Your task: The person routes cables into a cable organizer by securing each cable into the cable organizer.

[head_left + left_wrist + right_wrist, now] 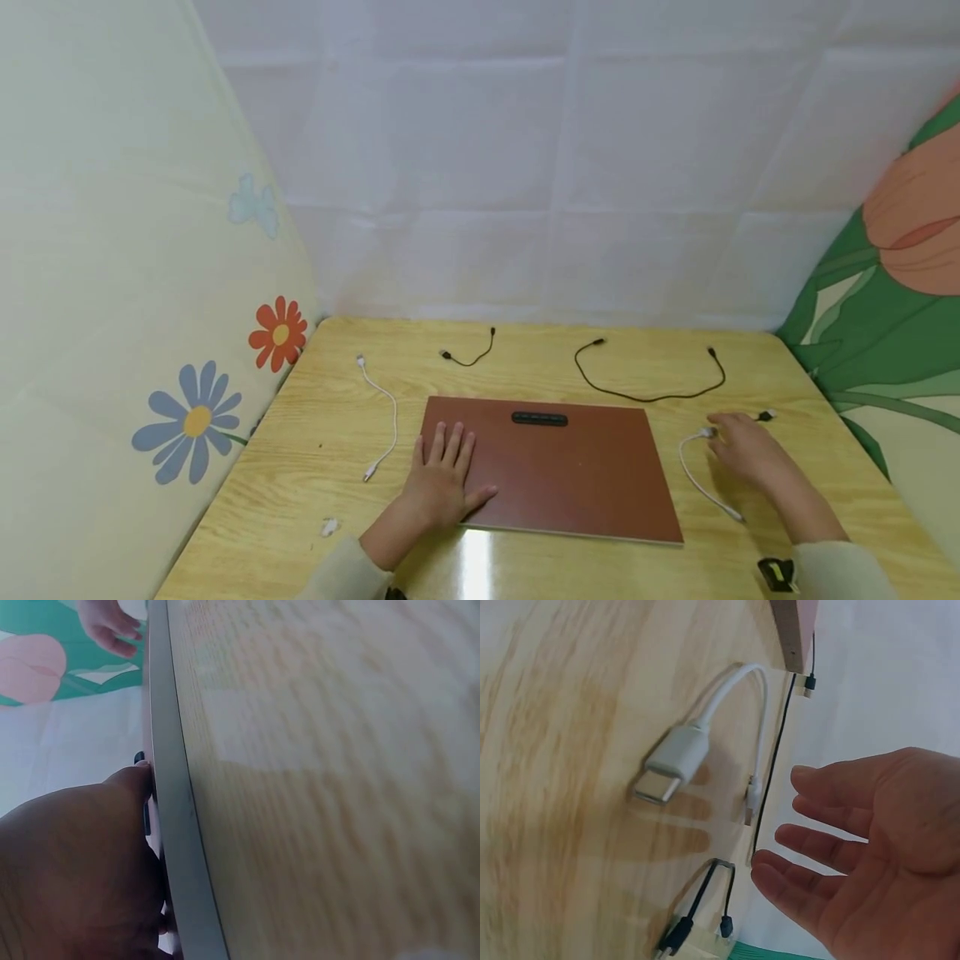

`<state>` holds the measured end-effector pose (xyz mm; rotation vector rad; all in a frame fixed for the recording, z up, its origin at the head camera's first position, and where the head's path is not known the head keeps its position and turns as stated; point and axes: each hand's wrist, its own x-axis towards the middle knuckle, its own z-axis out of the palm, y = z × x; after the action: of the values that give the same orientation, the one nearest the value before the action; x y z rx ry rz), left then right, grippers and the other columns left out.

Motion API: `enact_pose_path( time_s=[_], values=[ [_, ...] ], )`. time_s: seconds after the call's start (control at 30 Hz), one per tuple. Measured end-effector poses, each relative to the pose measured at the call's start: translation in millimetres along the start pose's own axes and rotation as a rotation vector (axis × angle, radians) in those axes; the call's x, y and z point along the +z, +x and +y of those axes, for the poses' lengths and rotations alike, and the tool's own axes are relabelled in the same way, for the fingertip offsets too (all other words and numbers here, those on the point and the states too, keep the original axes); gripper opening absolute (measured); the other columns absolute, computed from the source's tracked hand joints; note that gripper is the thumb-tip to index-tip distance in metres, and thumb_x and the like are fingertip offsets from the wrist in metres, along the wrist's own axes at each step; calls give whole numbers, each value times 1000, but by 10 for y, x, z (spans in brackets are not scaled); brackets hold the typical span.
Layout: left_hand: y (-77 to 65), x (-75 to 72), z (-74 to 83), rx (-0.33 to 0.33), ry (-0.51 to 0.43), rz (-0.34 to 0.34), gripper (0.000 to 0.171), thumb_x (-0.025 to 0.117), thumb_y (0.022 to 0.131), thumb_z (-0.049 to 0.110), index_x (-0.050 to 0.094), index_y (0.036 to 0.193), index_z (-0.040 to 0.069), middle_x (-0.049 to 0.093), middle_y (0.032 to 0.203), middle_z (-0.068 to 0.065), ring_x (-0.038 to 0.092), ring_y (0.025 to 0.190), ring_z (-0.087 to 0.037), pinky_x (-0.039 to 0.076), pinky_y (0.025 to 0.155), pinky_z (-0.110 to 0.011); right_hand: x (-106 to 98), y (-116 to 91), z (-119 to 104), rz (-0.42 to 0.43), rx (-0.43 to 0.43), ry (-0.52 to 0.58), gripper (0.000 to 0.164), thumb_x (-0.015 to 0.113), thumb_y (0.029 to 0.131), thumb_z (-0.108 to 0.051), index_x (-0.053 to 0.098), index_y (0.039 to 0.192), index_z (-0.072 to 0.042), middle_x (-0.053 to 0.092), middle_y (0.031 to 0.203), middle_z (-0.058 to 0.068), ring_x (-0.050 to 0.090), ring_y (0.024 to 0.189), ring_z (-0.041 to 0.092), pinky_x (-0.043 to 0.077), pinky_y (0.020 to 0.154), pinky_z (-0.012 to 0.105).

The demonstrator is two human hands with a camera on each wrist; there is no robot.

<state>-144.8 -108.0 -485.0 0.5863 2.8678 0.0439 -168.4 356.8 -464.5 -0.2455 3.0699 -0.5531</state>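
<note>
My left hand (437, 490) rests flat, fingers spread, on the left part of a reddish-brown board (577, 483). A black ridged strip (540, 418) sits near that board's far edge. To the right of the board, my right hand (746, 450) hovers over the table, fingers loosely bent and holding nothing. Below it lies a short white USB cable (707, 432); its near plug (679, 754) shows large in the right wrist view, apart from the fingers. A black cable (766, 415) lies just past the right hand, partly hidden by it in the head view.
Left of the board lies another white cable (394, 412). Behind it are a short black cable (446, 355) and a longer curved black cable (652, 399). A small white patch (330, 527) marks the wooden table (300, 467). White and flowered cloths hang around the table.
</note>
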Motion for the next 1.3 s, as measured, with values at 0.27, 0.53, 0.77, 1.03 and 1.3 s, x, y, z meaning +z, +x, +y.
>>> enact_pose_path(
  time_s=[0.27, 0.53, 0.77, 1.03, 1.3],
  values=[
    [-5, 47, 22, -4, 15, -3, 91, 29, 98, 75, 24, 161, 10, 15, 168, -16, 11, 154, -42, 15, 117, -67, 85, 28, 82, 0, -57, 2, 33, 64, 88, 5, 58, 117, 20, 55, 115, 42, 54, 106, 60, 46, 89, 66],
    [-4, 61, 14, 0, 29, 25, 90, 31, 98, 74, 25, 161, 10, 17, 168, -16, 13, 154, -42, 16, 117, -67, 154, 92, 110, 17, -82, 18, 28, 65, 83, 8, 64, 111, 15, 60, 110, 36, 59, 102, 56, 48, 87, 64],
    [-3, 72, 5, -1, 29, 33, 90, 31, 98, 74, 26, 161, 10, 18, 168, -16, 13, 154, -42, 16, 117, -67, 202, 105, 99, 26, -119, -16, 21, 65, 84, 10, 68, 105, 11, 65, 105, 30, 60, 100, 53, 49, 87, 63],
    [0, 52, 8, 5, 40, 55, 89, 32, 98, 73, 27, 161, 10, 20, 167, -16, 15, 153, -41, 17, 117, -67, 192, 111, 110, 56, -126, -73, 15, 68, 84, 9, 70, 99, 6, 67, 99, 24, 61, 95, 49, 49, 85, 61],
    [-15, 35, 16, 3, 49, 49, 88, 32, 98, 73, 27, 161, 11, 19, 167, -15, 15, 153, -41, 18, 117, -66, 177, 147, 154, 50, -138, -46, 12, 69, 82, 11, 67, 85, -1, 63, 85, 9, 61, 81, 33, 52, 74, 51]
  ],
)
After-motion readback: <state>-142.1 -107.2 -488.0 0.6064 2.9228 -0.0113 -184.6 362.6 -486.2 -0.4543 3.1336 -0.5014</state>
